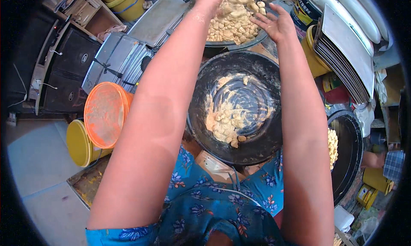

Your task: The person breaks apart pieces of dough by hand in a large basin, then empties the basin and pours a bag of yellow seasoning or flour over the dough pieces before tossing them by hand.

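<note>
While the left hand [209, 0], its grip unclear, and the open-palmed right hand [279, 27] are apart beyond the black basin [196, 117], pale lumps [233, 27] lie piled between them. Probably light and soft, they suit gentle scooping from beneath.

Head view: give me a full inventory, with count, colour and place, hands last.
Pale lumps: many, cream, heaped in far basin
Far basin: one, dark, top centre
Near basin: one, black, centre, pale residue and some lumps inside
Side basin: one, black, right, cream pieces inside
Orange bucket: one, orange, left
Yellow buckets: several, yellow, both sides
Flat trays: stacked, uncountable, silver-grey, upper left and upper right
Black boxes: count unclear, black, left
Floral clothing: blue, bottom centre
Another person's forearm: one, blue checked sleeve, right edge
Remaining clutter: too small to identify
Left hand: one, bare, top centre, at far basin
Right hand: one, bare, fingers spread, right of far basin's middle
</note>
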Motion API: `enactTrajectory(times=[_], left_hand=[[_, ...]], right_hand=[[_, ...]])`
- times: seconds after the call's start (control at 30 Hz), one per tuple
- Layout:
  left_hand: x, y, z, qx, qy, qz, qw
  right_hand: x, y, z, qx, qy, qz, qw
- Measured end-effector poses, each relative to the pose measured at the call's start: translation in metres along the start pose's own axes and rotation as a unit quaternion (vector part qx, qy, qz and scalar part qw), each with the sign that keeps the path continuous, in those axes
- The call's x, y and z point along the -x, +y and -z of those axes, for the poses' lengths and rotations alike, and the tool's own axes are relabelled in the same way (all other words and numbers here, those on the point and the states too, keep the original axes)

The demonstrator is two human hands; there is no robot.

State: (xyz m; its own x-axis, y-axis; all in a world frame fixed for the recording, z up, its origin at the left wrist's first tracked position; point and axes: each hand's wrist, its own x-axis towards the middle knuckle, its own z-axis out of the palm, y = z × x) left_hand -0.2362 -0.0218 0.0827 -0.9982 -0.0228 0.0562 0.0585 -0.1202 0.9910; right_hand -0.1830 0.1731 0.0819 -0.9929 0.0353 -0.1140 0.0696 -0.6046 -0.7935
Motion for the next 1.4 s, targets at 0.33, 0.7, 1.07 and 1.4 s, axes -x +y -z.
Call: enactTrajectory(times=[0.33, 0.7, 1.07, 1.4], left_hand=[[0.077, -0.131, 0.045, 0.231, 0.024, 0.265, 0.936], [0.272, -0.329, 0.055, -0.368, -0.131, 0.305, 0.869], [0.355, -0.333, 0.033, -0.525, -0.393, 0.226, 0.72], [0.368, -0.31, 0.028, -0.577, -0.495, 0.164, 0.629]], right_hand=[[0.055, 0.145, 0.192, 0.341, 0.119, -0.31, 0.879], [0.041, 0.291, 0.228, 0.703, 0.094, -0.216, 0.67], [0.265, 0.284, 0.203, 0.747, -0.219, -0.278, 0.562], [0.284, 0.259, 0.228, 0.774, 0.025, -0.384, 0.502]])
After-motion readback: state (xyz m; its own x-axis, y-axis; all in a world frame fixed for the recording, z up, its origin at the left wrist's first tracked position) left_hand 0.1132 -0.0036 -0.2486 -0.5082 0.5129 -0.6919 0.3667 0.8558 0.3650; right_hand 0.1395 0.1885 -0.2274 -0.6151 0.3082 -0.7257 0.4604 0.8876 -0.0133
